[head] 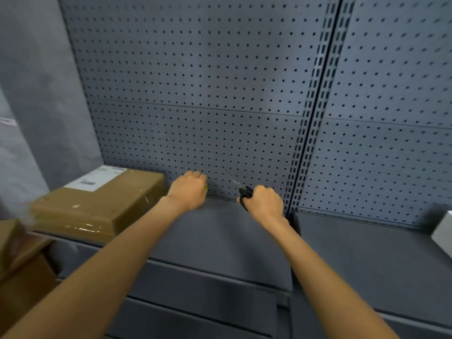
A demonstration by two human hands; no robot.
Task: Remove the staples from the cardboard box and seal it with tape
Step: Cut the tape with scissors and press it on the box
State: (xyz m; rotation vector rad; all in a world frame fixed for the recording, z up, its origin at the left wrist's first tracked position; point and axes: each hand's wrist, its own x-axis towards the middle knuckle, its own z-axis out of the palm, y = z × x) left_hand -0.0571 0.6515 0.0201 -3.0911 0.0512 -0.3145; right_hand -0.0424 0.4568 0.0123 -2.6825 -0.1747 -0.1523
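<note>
Fingers [263,192] of the right hand [265,203] curl round the black handles of a pair of scissors [241,189], whose thin blades point up and left toward the grey pegboard [220,94]. Fingers of the left hand [189,190] are curled into a fist; a speck of yellow shows at its knuckles, too small to identify. Both hands hover over the grey shelf [220,231]. Left of the left hand, just beside it, a labelled cardboard box [102,204] lies flat on the shelf.
</note>
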